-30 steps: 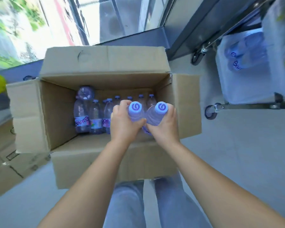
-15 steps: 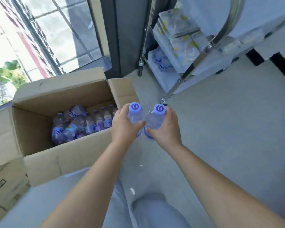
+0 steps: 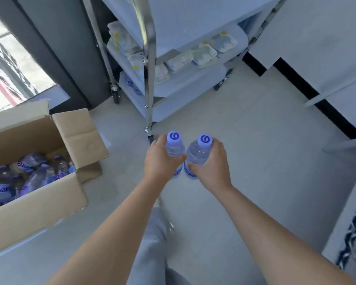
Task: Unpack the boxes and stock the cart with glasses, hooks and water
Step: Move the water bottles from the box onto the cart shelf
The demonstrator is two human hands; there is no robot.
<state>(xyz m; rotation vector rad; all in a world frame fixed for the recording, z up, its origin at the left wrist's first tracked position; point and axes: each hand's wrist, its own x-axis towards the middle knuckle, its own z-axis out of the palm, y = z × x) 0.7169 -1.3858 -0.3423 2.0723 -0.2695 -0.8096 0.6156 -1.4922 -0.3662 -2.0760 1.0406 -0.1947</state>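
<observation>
We see own body only from above: left hand (image 3: 162, 161) and right hand (image 3: 211, 163) bare, no rings, no watch, no gloves. Both forearms bare along whole visible length, no sleeve edge in frame. Legs in pale grey-blue trousers (image 3: 152, 243), plain soft fabric, faint creases, near bottom centre.

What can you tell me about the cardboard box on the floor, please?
The cardboard box is plain brown corrugated board, sitting on the pale floor at the left of the view, left of the cart. Its top flaps are folded open and outward. Inside lie water bottles with purple labels and caps, some tipped over. Neither hand touches it; the box's far left side is cut off by the frame.
</observation>
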